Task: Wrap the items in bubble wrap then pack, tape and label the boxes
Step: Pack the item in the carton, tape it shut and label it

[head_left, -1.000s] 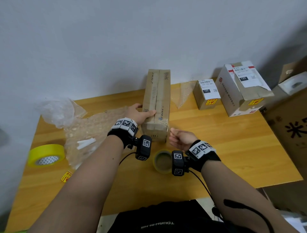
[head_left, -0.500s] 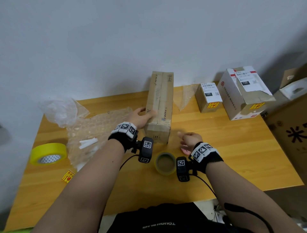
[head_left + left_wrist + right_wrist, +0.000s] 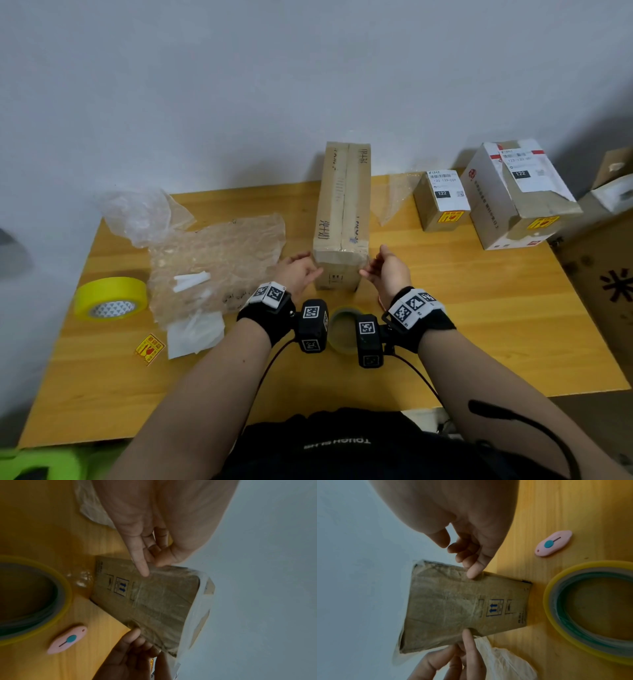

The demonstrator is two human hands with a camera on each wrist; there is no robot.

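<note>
A long brown cardboard box point(image 3: 342, 212) lies on the wooden table point(image 3: 479, 325), pointing away from me, with clear tape over its near end. My left hand point(image 3: 301, 270) is at the box's near left corner. In the left wrist view its straight index finger point(image 3: 142, 568) presses on the taped end face point(image 3: 154, 601). My right hand point(image 3: 380, 267) is at the near right corner, and in the right wrist view a bent fingertip point(image 3: 474, 572) touches the box edge point(image 3: 453, 608). Neither hand holds anything.
A clear tape roll point(image 3: 344, 329) lies between my wrists, with a pink cutter point(image 3: 553, 543) beside it. Bubble wrap point(image 3: 219, 260), a yellow tape roll point(image 3: 111, 298) and a warning sticker point(image 3: 149, 347) lie to the left. Two labelled boxes point(image 3: 442, 200) point(image 3: 517, 195) stand at the back right.
My left hand slid from the box's left side down to its near corner. My right hand rose from the table to the near right corner.
</note>
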